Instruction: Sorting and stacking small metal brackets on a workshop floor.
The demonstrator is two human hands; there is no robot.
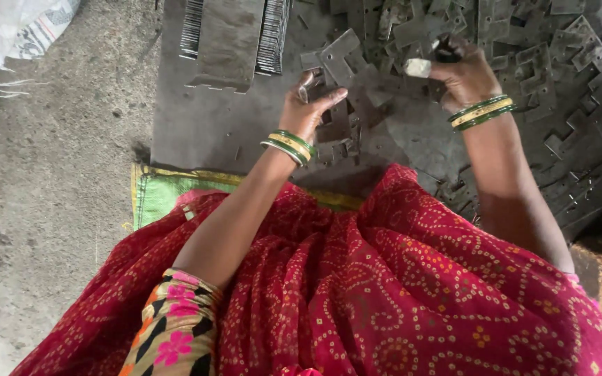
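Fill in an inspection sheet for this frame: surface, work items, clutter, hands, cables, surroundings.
Surface: dark metal sheet on a concrete floor.
Work items: loose pile of notched flat metal plates; neat stack of plates at the top.
Clutter: green woven mat under the sheet's near edge.
Hands: left hand grips a small plate; right hand closed on a pale object over the pile; bangles on both wrists.
Cables: nothing seen.
Surroundings: white sack at upper left; red patterned cloth over the lap.

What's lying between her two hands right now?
In the head view, flat grey metal plates lie on the work surface between the left hand and right hand.
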